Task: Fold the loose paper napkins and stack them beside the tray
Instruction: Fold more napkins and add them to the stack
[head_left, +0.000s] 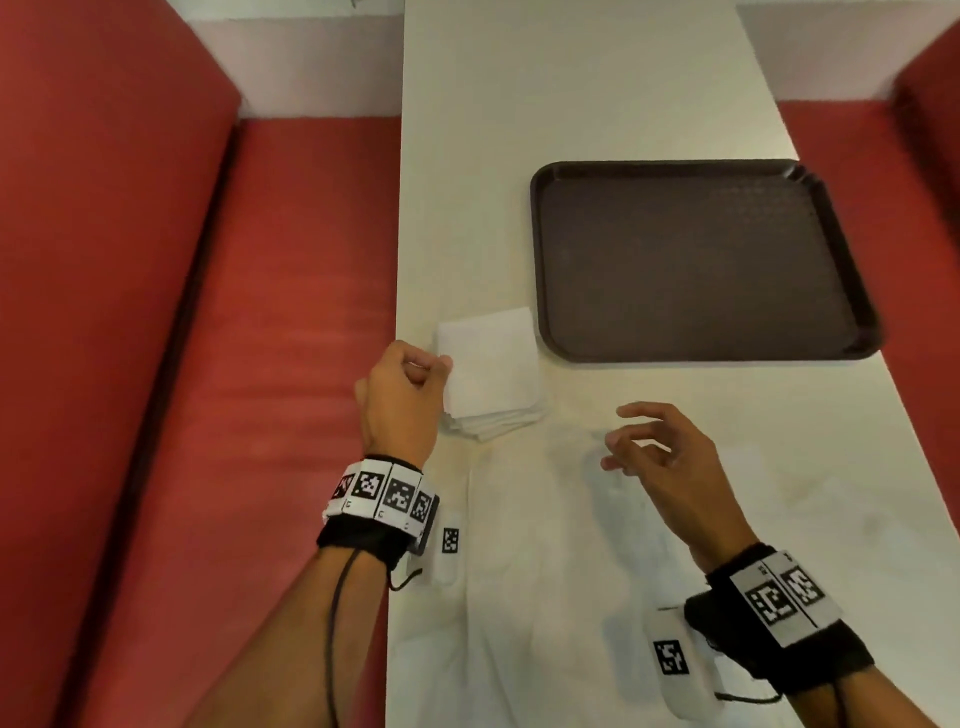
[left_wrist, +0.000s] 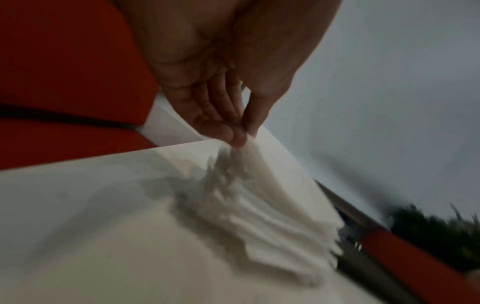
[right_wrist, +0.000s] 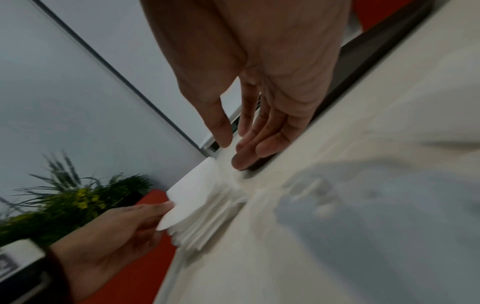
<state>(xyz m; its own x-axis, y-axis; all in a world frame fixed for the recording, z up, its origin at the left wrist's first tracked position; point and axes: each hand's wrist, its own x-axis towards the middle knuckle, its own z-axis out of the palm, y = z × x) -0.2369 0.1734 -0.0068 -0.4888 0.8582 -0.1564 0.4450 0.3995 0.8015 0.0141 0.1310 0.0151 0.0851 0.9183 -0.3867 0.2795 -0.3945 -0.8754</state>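
Note:
A stack of folded white napkins (head_left: 491, 374) lies on the white table (head_left: 571, 78), just left of the dark brown tray (head_left: 701, 260). My left hand (head_left: 441, 364) pinches the stack's left corner between thumb and fingers. The left wrist view shows that corner lifted at the fingertips (left_wrist: 241, 137), with the layers of the stack (left_wrist: 272, 205) fanned below. My right hand (head_left: 615, 439) hovers open, right of and nearer than the stack, holding nothing. Pale loose napkins (head_left: 530, 545) lie flat under it, hard to tell from the tabletop. In the right wrist view the stack (right_wrist: 207, 205) lies below the open right hand (right_wrist: 233, 150).
Red booth seats run along both sides of the table (head_left: 208, 364) (head_left: 883, 156). The stack sits close to the table's left edge. The tray holds nothing and reaches the right edge. A green plant (right_wrist: 78, 201) stands beyond the booth.

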